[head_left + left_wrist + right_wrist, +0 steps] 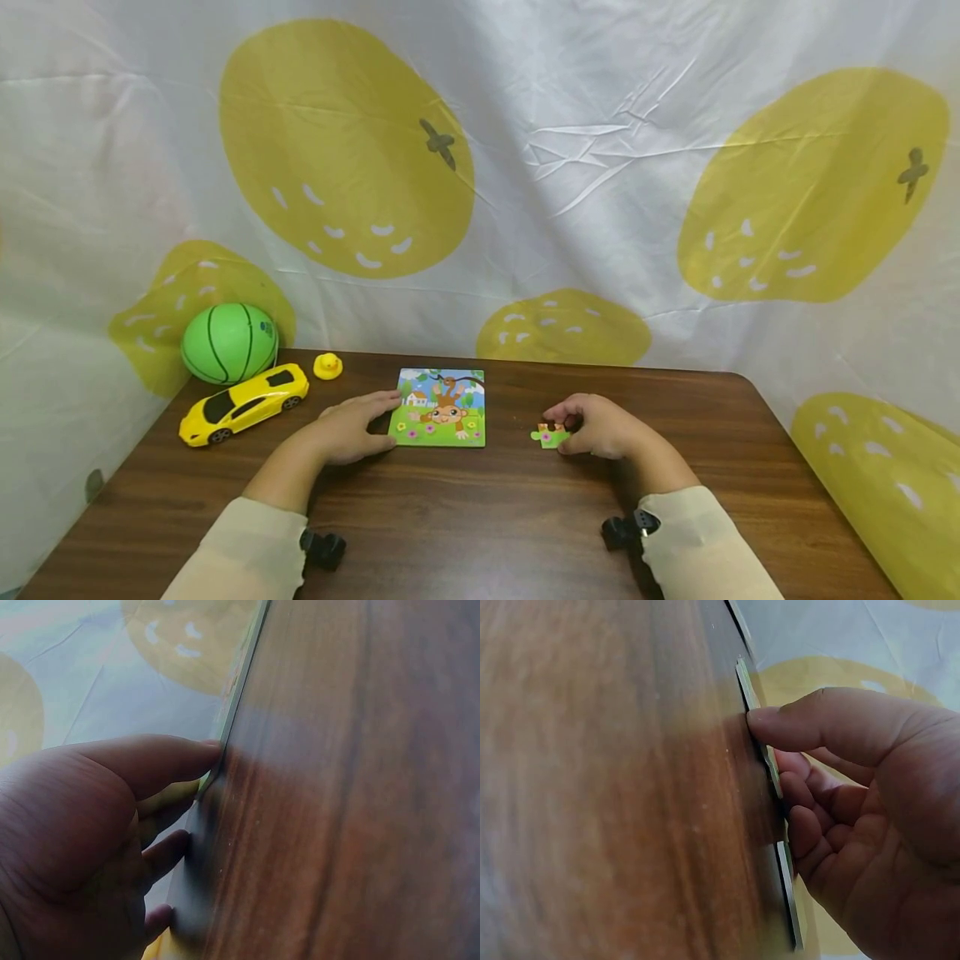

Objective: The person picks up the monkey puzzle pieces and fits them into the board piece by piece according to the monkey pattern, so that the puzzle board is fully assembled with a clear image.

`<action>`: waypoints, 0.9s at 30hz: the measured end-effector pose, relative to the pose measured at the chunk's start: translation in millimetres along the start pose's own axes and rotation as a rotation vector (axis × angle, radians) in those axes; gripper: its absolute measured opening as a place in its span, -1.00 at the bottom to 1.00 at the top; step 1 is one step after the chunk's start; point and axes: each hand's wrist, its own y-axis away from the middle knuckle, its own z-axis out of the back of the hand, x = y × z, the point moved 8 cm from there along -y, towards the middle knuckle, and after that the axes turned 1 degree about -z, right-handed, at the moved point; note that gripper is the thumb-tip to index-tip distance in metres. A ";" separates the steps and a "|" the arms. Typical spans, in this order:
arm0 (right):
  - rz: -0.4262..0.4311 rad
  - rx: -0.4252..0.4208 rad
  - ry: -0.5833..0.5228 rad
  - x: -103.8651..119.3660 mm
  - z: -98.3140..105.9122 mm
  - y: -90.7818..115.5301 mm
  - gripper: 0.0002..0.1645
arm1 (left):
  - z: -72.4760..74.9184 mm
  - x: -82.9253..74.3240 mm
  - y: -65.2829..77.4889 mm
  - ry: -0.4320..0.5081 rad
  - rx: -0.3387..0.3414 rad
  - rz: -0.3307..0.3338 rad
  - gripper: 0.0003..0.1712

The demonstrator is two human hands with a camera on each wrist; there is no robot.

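A square jigsaw puzzle (442,412) with a cartoon monkey lies flat on the table. My left hand (356,429) is at its left side, with extended thumb and fingertips touching the edge; the left wrist view shows the thumb (176,759) against that thin edge. To the right, my right hand (600,429) pinches a small green and orange puzzle piece (551,437) between thumb and fingers, low over the table. In the right wrist view the piece (757,727) appears edge-on, beside the thumb. Another thin flat edge (788,896) shows below the curled fingers; its face is hidden.
At the left of the brown wooden table (465,517) are a yellow toy car (243,404), a green ball (228,343) and a small yellow rubber duck (327,367). A white curtain (570,208) with yellow fruit prints hangs behind the table.
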 end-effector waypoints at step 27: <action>0.227 0.009 -0.023 91.1 -31.2 -22.8 -0.51 | 1.2 -0.4 0.5 -0.013 0.006 -0.002 -0.16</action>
